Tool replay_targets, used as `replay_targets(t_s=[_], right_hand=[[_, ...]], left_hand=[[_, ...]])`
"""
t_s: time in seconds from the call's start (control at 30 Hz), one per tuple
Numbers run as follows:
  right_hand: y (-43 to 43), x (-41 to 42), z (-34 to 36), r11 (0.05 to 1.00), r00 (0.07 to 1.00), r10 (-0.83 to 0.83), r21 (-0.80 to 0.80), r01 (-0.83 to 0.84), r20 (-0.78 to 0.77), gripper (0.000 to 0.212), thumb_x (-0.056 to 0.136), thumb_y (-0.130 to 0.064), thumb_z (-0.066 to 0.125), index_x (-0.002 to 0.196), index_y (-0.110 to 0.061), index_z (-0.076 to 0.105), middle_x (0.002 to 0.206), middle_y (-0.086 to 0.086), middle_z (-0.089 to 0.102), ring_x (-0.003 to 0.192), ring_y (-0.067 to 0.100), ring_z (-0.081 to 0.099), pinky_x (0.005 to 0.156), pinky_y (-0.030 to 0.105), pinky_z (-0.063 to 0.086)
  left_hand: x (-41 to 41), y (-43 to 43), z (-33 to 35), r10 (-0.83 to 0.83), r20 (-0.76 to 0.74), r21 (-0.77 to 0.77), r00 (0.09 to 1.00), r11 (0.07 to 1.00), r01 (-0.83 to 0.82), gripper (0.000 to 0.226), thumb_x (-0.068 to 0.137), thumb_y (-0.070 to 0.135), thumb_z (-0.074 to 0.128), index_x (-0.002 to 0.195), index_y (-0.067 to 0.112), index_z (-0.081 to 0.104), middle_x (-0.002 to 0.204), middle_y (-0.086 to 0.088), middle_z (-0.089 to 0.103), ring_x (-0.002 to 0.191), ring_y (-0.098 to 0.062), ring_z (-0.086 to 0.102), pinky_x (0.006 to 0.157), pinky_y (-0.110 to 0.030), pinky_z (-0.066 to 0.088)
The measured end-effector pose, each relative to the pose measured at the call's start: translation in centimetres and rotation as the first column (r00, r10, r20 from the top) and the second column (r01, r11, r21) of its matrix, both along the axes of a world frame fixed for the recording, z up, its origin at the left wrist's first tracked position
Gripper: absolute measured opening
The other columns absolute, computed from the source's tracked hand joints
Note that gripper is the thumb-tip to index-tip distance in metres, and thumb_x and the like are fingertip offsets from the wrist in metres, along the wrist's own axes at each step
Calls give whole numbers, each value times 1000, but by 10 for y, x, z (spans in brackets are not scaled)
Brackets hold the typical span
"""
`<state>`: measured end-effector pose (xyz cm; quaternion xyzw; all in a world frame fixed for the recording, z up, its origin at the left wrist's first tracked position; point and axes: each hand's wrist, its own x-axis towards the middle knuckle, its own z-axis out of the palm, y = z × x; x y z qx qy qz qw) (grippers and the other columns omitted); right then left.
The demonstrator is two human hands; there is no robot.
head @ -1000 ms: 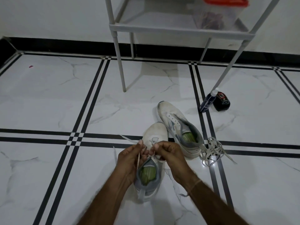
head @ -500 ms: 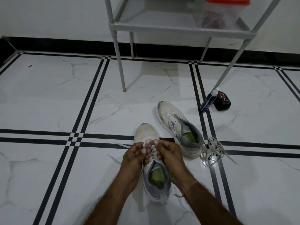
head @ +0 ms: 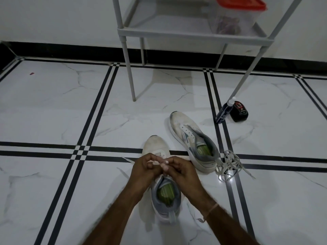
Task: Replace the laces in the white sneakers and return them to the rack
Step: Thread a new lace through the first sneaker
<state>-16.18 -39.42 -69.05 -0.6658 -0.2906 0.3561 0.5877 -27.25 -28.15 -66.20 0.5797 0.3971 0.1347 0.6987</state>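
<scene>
Hands: left hand and right hand meet over the near sneaker's eyelets; fingers of both are curled and pinch a white lace at the fingertips; they sit close together, probably to steer the lace tip through an eyelet

Near sneaker: near sneaker stands on the floor between the forearms, heel toward the person, toe pointing away; that puts both eyelet rows squarely under the hands; a free lace end trails left across the tile

Tangled laces: tangled laces lie in a heap right of the hands, against the other shoe's heel; old or new, I cannot tell

Far sneaker: far sneaker sits farther and to the right, toe away, eyelets bare; apparently waiting its turn

Supplies: dark bottle and black tin stand together beside the rack's right leg

Rack: rack stands far, against the wall; a clear tub with a red lid rests on its shelf; neither shoe is returned yet
</scene>
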Motion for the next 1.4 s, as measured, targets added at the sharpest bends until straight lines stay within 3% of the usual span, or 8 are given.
replay_targets(t_s=[0.17, 0.5, 0.67, 0.83, 1.03, 1.2, 1.3, 1.4], right_hand=[[4, -6, 0, 989, 987, -147, 16, 148, -62, 16, 99, -14, 66, 90, -1, 66, 82, 20, 71, 75, 32, 69, 73, 43, 58], [4, -7, 1, 981, 979, -188, -64, 184, -74, 20, 88, -14, 79, 92, -7, 61, 84, 13, 74, 84, 31, 74, 77, 42, 61], [-6, -7, 5, 991, 986, -3, -133, 25, 165, 18, 81, -11, 83, 87, -22, 70, 83, -8, 74, 78, 9, 69, 70, 20, 54], [-14, -4, 6, 989, 942, -22, -130, 69, 334, 11, 87, -14, 76, 89, -24, 72, 86, -14, 74, 84, 8, 69, 73, 25, 58], [-12, -12, -1, 994, 678, 23, -87, 60, 734, 9, 91, -20, 63, 90, -29, 63, 89, -14, 67, 77, 6, 62, 68, 33, 54], [-6, -2, 3, 996, 879, -19, -65, 56, 476, 18, 86, -7, 69, 88, -25, 71, 88, -16, 73, 87, 8, 70, 78, 26, 53], [-9, -1, 2, 998, 939, -21, -52, 41, 343, 17, 91, -6, 66, 97, -20, 75, 94, -12, 75, 95, 10, 70, 82, 16, 49], [-13, -6, 5, 999, 953, 0, -51, 17, 304, 20, 93, -39, 69, 105, -24, 74, 99, -12, 76, 98, 10, 70, 84, 24, 55]], left_hand=[[-3, -8, -4, 20, 56, 49, 998, 999, -22, 16, 91, 9, 71, 92, -4, 62, 77, -19, 74, 76, -31, 75, 76, -36, 60], [-9, -15, -7, 55, -43, 533, 998, 846, -23, 10, 96, 19, 66, 88, 20, 60, 76, 6, 72, 71, -13, 70, 66, -37, 58], [-5, -13, -10, 120, -169, 664, 978, 747, 24, 5, 93, 17, 69, 91, 22, 66, 73, 10, 69, 67, -9, 65, 68, -31, 57], [-13, 1, -19, -144, -308, 722, 941, 609, 329, 25, 96, 34, 55, 101, 22, 77, 92, 5, 74, 83, -9, 64, 81, -13, 42], [-17, 13, -15, -271, -245, 590, 931, 720, 365, 21, 97, 24, 56, 79, 24, 68, 75, 18, 62, 73, 1, 58, 71, -9, 39], [-14, 15, -13, -290, -99, -130, 952, 952, 276, 32, 105, 27, 51, 83, 8, 66, 75, -12, 52, 68, -19, 46, 64, -28, 40], [-9, 11, -16, -160, -91, -207, 983, 968, 139, 43, 102, 38, 54, 89, 2, 74, 78, -15, 57, 67, -20, 49, 65, -30, 45], [-6, 9, -13, -135, -104, -136, 985, 983, 120, 43, 101, 39, 56, 86, 5, 77, 75, -12, 65, 71, -20, 56, 71, -33, 49]])
